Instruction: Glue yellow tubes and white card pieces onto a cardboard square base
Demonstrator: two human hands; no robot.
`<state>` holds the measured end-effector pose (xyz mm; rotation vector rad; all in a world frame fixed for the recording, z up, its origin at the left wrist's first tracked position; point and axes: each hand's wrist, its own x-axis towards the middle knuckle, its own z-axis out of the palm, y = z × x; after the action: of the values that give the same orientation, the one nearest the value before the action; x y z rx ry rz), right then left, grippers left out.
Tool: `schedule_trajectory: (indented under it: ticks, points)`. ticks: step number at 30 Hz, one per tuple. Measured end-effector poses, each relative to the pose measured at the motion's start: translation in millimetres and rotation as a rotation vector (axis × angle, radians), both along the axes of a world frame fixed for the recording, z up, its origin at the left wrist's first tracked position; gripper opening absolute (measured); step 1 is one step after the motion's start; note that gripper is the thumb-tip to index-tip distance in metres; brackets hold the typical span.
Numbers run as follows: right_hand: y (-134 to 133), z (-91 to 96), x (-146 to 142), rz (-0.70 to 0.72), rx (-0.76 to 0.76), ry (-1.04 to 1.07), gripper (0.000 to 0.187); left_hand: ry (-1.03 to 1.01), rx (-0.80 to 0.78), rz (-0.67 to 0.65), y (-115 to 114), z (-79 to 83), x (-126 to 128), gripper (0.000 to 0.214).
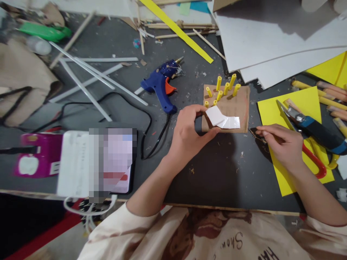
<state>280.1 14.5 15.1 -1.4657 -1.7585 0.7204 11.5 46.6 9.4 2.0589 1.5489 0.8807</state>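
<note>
A small brown cardboard base (240, 106) lies on the dark table, with several short yellow paper tubes (226, 88) standing upright on it. At its front sits a curved white card piece (230, 122), one end a larger raised square. My left hand (187, 126) is closed around the base's left front corner, thumb at the front edge beside the white card and fingers at the left edge. Just right of the base, my right hand (282, 142) pinches a small dark brown scrap (254, 131); its exact kind is unclear.
A blue hot glue gun (159, 85) lies left of the base, its cord curling nearby. Clear glue sticks (84, 88) and a phone (119, 159) are further left. Yellow paper (284, 180), a utility knife (311, 122) and red-handled scissors (317, 168) lie right; white boards (271, 39) behind.
</note>
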Motion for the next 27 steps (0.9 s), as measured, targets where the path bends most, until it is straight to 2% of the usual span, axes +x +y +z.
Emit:
schedule_trajectory:
  ticks: [5,8,12,15,17,20,23,27]
  points:
    - [-1,0.3,-1,-0.006,-0.01,0.012,0.025,-0.071,0.038,0.042,0,-5.6,2,0.038]
    - [-2,6.8,-2,0.017,0.026,-0.034,0.025,-0.069,0.105,0.022,-2,-1.8,-1,0.035]
    - [-7,20.5,8,0.022,0.166,-0.183,0.016,-0.002,0.22,-0.173,-10,11.2,-4,0.037]
    - [-14,29.4,24,-0.04,0.229,-0.362,0.009,0.048,0.128,-0.359,-21,19.2,-2,0.033]
    - [-18,33.2,38,-0.074,0.222,-0.483,0.016,0.098,0.097,-0.41,-29,21.8,1,0.029]
    - [-21,35.3,61,-0.153,0.254,-0.563,0.028,0.199,0.122,-0.403,-39,22.2,5,0.027]
    - [-17,33.8,80,-0.248,0.286,-0.671,0.025,0.255,0.131,-0.376,-47,20.6,3,0.029]
    - [-12,26.9,96,-0.234,0.124,-0.84,0.058,0.268,0.085,-0.308,-57,19.2,-1,0.027]
